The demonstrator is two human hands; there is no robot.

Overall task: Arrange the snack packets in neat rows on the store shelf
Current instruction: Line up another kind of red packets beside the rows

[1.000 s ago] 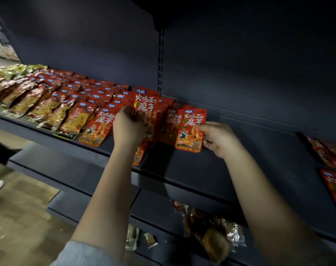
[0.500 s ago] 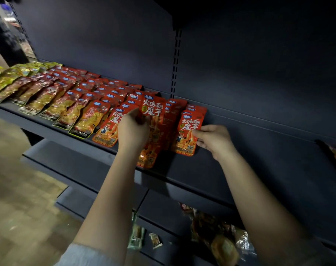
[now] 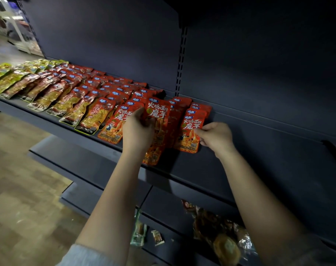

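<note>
Both your arms reach fwd. Your left hand (image 3: 138,131) has fingers curled, gripping; your right hand (image 3: 216,138) pinches w/ thumb & fingertips.

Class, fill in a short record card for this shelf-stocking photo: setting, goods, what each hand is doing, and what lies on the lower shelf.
Setting: dark store shelf
Goods: snack packets in overlapping rows
Left hand: holds a stack of red packets
Right hand: pinches the front red packet of the newest row
Lower shelf: loose wrapped snacks

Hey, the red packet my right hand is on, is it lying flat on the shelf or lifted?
Cannot tell for sure. The right hand pinches the red packet by its edge, over the shelf.
</note>
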